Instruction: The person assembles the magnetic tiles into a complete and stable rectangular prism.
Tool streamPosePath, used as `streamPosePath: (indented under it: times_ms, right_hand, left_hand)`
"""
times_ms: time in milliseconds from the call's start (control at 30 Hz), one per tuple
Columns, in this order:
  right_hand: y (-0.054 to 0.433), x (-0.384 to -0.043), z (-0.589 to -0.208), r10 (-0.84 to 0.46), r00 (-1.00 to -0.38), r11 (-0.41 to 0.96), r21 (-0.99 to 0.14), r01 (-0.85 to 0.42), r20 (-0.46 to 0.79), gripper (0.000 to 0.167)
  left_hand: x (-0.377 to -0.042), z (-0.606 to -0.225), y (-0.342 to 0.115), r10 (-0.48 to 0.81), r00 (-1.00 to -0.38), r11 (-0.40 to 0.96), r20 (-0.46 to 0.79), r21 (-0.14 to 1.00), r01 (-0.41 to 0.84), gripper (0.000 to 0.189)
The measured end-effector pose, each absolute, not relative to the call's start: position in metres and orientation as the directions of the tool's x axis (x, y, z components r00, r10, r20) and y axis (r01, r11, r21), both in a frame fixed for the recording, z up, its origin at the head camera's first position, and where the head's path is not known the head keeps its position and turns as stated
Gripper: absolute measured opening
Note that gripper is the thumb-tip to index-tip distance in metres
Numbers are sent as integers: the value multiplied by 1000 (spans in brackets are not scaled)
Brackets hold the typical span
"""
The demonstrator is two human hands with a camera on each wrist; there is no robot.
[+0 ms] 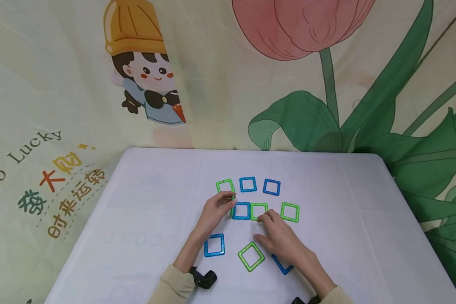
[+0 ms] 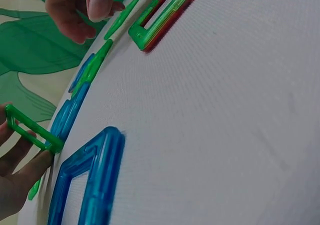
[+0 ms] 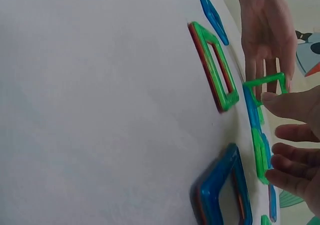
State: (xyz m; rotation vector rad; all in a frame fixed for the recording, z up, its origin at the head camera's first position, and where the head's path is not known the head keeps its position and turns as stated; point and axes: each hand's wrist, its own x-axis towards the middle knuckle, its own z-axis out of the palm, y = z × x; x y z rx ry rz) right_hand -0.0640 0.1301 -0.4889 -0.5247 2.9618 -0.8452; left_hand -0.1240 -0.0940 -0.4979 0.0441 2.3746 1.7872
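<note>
My left hand pinches a green square magnetic tile, which stands on edge at the left end of a short flat row. In that row a blue tile and a green tile lie side by side. My right hand has its fingertips at the row's green tile, thumb spread apart and fingers loosely bent. Part of a blue tile shows from under the right hand's wrist.
Behind the row lie a green tile and two blue tiles, one beside the other. A green tile sits to the right. Nearer are a blue tile and a slanted green one, all on a white table.
</note>
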Motion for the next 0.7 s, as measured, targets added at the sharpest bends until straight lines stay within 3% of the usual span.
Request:
streamPosePath:
  times_ms: [467,700]
  right_hand:
    - [112,-37,-485,-304,-946,855,-469,-220,-109,56]
    - [105,-30,-489,-311,-943,878,-417,-237,-120,65]
  left_hand:
    - [-125,-500,-92,120,-985,281,-120,956,-83,35]
    - [-126,-498,-93,120,-984,269,-128,959,-92,36]
